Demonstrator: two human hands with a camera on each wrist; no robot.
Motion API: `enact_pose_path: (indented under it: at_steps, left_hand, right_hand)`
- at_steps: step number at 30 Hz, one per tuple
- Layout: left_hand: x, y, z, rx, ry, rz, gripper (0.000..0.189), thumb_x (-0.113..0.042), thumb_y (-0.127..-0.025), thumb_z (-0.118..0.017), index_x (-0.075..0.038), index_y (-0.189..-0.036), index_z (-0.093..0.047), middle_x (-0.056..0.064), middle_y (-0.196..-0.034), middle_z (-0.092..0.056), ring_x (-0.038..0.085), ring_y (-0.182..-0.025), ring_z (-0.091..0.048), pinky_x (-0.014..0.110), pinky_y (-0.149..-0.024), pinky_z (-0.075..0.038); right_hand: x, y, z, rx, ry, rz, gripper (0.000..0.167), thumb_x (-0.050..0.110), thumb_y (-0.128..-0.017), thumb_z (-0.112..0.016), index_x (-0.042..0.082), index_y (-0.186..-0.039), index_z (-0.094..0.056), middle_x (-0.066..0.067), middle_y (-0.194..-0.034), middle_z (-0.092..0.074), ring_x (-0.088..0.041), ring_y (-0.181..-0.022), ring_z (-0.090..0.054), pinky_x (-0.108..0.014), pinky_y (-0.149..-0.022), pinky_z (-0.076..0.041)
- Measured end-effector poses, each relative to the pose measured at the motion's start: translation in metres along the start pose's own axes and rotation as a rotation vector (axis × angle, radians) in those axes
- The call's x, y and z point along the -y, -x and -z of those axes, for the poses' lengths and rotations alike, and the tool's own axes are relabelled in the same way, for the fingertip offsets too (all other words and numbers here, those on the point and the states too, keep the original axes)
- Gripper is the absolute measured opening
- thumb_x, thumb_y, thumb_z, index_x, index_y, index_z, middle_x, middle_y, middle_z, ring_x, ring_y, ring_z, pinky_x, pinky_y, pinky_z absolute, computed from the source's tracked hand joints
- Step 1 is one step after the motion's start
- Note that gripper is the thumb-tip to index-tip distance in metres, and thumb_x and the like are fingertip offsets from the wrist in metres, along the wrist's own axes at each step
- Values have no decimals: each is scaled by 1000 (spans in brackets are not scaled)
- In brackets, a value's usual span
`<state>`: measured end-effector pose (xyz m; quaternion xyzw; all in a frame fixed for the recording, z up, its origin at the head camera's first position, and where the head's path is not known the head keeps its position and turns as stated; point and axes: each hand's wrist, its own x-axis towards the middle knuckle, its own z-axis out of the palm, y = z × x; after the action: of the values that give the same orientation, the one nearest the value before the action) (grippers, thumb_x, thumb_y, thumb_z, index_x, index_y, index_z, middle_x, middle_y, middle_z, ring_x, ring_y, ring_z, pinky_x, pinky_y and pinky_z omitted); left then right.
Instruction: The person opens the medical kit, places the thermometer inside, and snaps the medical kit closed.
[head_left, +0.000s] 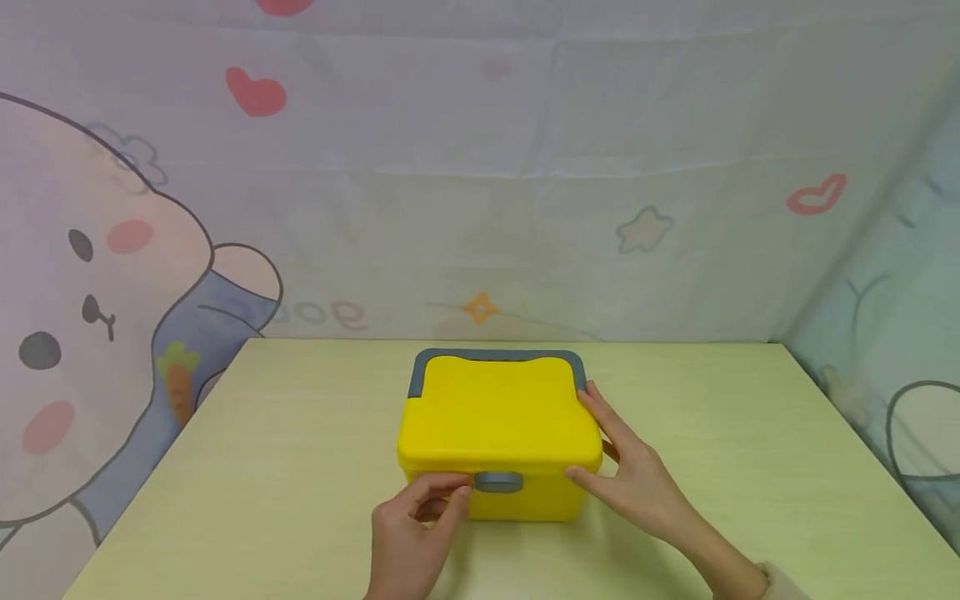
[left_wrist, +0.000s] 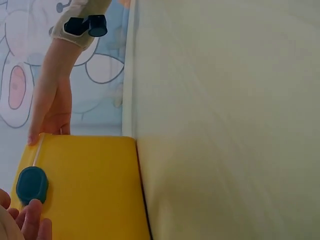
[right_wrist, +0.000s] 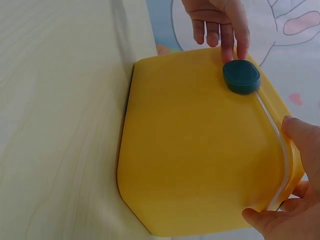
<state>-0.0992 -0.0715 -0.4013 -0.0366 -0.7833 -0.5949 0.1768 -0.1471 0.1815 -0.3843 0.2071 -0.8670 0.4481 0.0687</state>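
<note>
**Both hands on a yellow box**

A yellow box point(head_left: 498, 433) with a grey handle point(head_left: 498, 357) folded along its far edge sat closed in the middle of a pale table point(head_left: 262, 467). The left hand point(head_left: 416, 533) was at the box's front, its curled fingers point(head_left: 450, 487) touching the grey latch point(head_left: 498, 481); whether they actually gripped the latch or only rested against it was hard to tell. The right hand point(head_left: 633, 471) lay against the box's right side, fingers nearly straight, thumb at the lid's front corner. A cartoon-printed cloth point(head_left: 480, 183) hung behind the table.
</note>
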Motion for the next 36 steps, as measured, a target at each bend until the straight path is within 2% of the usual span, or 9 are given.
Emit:
enact_pose_path:
  at_steps: [7, 13, 15, 19, 26, 28, 31, 33, 36]
  left_hand:
    - [-10, -7, 21, 53, 11, -90, 4, -23, -83, -68, -21, -86, -69, -7, -80, -69, 9, -63, -64, 24, -59, -55]
    - [-15, -23, 42, 49, -37, -206, 10, -13, -82, -69, -21, -86, -68, -6, -80, -69, 9, -63, -64, 23, -58, -55]
    - [-15, -29, 50, 43, -72, -243, 11, -11, -82, -69, -21, -86, -69, -5, -81, -69, 8, -64, -64, 22, -59, -54]
    - [-16, -42, 65, 30, -135, -291, 10, -12, -82, -69, -21, -87, -69, -5, -81, -69, 6, -65, -63, 21, -59, -54]
    - [-9, -66, 84, 73, -240, -412, 10, -12, -83, -69, -19, -90, -69, -7, -85, -69, 4, -69, -64, 18, -62, -53]
    - [-3, -73, 88, 80, -295, -438, 13, -11, -82, -70, -18, -92, -69, -8, -88, -69, 4, -74, -63, 17, -66, -52]
    - [7, -82, 93, 90, -385, -490, 21, -8, -78, -72, -14, -98, -69, -6, -94, -69, 7, -80, -63, 18, -71, -52]
    - [13, -89, 96, 99, -448, -526, 26, -8, -77, -73, -12, -102, -67, -5, -97, -68, 11, -84, -63, 22, -73, -52]
    - [22, -97, 101, 117, -532, -564, 33, -11, -76, -74, -11, -107, -66, -2, -103, -67, 15, -90, -62, 32, -74, -53]
  right_hand:
    - [-4, 0, 7, 37, -11, 41, 76, 27, -86, -65, 24, -148, -21, 3, -154, -10, -28, -137, -23, -44, -95, -44]
    - [-9, -1, 18, 29, -12, 104, 57, 17, -91, -57, 21, -143, -34, 1, -152, -24, -11, -134, -32, -37, -93, -47]
    - [-10, -2, 23, 6, 13, 124, 51, 16, -92, -56, 21, -140, -39, 2, -148, -32, -6, -130, -36, -35, -92, -47]
    - [-16, -5, 31, -53, 102, 163, 44, 14, -91, -58, 18, -134, -47, 3, -137, -47, -7, -124, -44, -31, -92, -47]
    - [-33, -10, 45, -142, 282, 173, 42, 14, -88, -63, 15, -129, -53, 5, -127, -55, -11, -114, -51, -16, -91, -44]
    - [-38, -10, 50, -151, 328, 160, 42, 16, -88, -63, 15, -129, -53, 5, -127, -55, -14, -114, -52, -20, -91, -45]
    - [-44, -10, 56, -148, 386, 140, 43, 20, -89, -62, 16, -130, -52, 3, -128, -55, -19, -115, -52, -33, -90, -46]
    - [-47, -10, 60, -140, 413, 132, 44, 23, -90, -61, 16, -131, -50, 0, -128, -54, -22, -116, -51, -42, -89, -46]
    - [-51, -11, 65, -125, 441, 128, 45, 25, -90, -60, 14, -133, -49, -5, -129, -53, -27, -117, -50, -48, -88, -45]
